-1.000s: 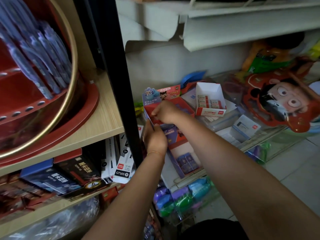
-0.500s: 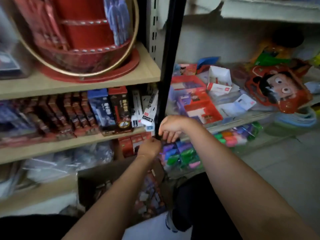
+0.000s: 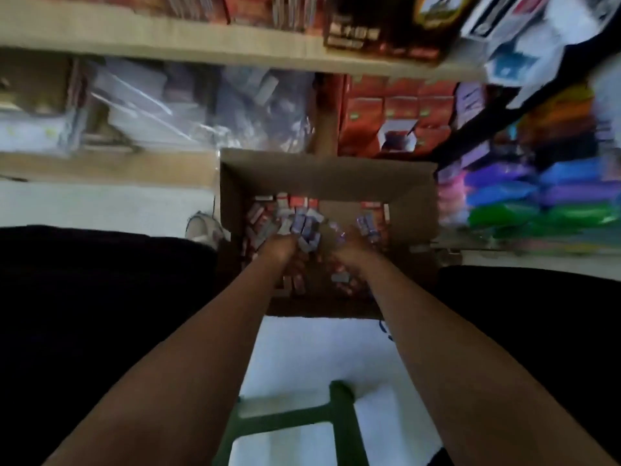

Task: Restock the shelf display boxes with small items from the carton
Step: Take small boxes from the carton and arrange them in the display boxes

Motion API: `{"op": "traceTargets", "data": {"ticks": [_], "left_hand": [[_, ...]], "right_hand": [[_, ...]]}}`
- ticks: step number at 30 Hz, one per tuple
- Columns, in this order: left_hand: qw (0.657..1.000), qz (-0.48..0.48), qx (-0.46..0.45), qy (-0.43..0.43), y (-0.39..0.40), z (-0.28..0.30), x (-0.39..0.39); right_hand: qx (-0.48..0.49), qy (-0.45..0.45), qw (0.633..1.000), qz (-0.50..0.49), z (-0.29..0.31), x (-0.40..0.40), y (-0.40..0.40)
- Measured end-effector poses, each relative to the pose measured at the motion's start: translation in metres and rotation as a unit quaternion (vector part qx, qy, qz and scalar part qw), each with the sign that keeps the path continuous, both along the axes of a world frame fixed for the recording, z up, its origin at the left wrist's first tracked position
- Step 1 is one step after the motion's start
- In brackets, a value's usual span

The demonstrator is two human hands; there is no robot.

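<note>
An open brown carton stands on the floor between my knees, below the bottom shelf. Its bottom is covered with several small red, purple and white boxes. Both my hands are down inside it. My left hand is curled in the pile, with a few purple-and-white small boxes bunched at its fingers. My right hand lies in the pile just to the right, and motion blur hides how its fingers lie. The shelf display boxes are out of view.
Behind the carton, a low shelf holds red boxes and plastic-wrapped goods. Colourful packs are stacked at the right. A green stool frame sits under me. My dark-clothed legs flank the carton, and a shoe touches its left side.
My view swung down from the shelves to the carton. Both hands left the red display box on the shelf and dropped into the carton's pile of small boxes.
</note>
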State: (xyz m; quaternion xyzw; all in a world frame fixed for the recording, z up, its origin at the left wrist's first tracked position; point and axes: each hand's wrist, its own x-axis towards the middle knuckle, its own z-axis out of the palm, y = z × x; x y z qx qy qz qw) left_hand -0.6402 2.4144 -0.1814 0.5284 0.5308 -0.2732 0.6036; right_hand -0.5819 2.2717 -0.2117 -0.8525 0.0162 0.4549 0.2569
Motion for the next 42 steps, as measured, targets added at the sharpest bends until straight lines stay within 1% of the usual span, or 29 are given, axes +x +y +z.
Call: {"op": "traceTargets", "data": {"ticks": [1,2,3,4,5,7,9,11,13,15,19,21,24,31,38,42], "left_hand": [[0.999,0.033,-0.028,0.011,0.002,-0.011,0.002],[0.998,0.044,-0.039,0.020,0.003,-0.020,0.003],[0.998,0.039,-0.044,0.023,0.004,-0.032,0.002],[0.997,0.036,-0.057,0.027,0.003,-0.040,0.002],[0.997,0.036,-0.068,0.031,0.002,-0.045,0.003],[0.995,0.048,-0.080,0.030,0.001,-0.053,0.007],[0.993,0.058,-0.096,0.030,0.001,-0.061,0.007],[0.991,0.074,-0.110,0.036,0.000,-0.064,0.007],[0.988,0.089,-0.114,0.044,0.003,-0.069,0.006],[0.986,0.105,-0.121,0.048,0.003,-0.072,0.003],[0.986,0.105,-0.123,0.050,-0.004,-0.075,0.001],[0.986,0.103,-0.118,0.049,-0.006,-0.077,-0.001],[0.987,0.099,-0.114,0.046,-0.007,-0.079,-0.001],[0.986,0.105,-0.110,0.064,-0.004,-0.087,-0.004],[0.985,0.120,-0.111,0.063,-0.001,-0.090,-0.005],[0.981,0.139,-0.133,0.033,-0.004,-0.083,-0.002]], "right_hand": [[-0.019,-0.012,1.000,-0.013,-0.013,-0.002,-0.005],[-0.032,-0.026,0.999,-0.021,-0.026,-0.003,-0.010],[-0.047,-0.043,0.998,-0.008,-0.034,-0.003,-0.014],[-0.061,-0.070,0.995,0.034,-0.047,-0.001,-0.018],[-0.089,-0.084,0.988,0.097,-0.052,0.000,-0.019],[-0.144,-0.089,0.958,0.231,-0.065,-0.004,-0.017],[-0.157,-0.099,0.931,0.314,-0.080,-0.014,-0.012],[-0.173,-0.126,0.916,0.340,-0.091,-0.023,-0.012],[-0.177,-0.144,0.909,0.348,-0.097,-0.021,-0.014],[-0.161,-0.139,0.910,0.355,-0.099,-0.012,-0.018],[-0.162,-0.127,0.923,0.326,-0.102,-0.010,-0.016],[-0.169,-0.109,0.936,0.290,-0.104,-0.014,-0.012],[-0.169,-0.118,0.953,0.224,-0.108,-0.015,-0.006],[-0.163,-0.115,0.966,0.167,-0.114,-0.016,0.000],[-0.104,-0.108,0.981,0.123,-0.104,-0.014,-0.005],[-0.051,-0.093,0.989,0.106,-0.079,-0.005,-0.004]]}}
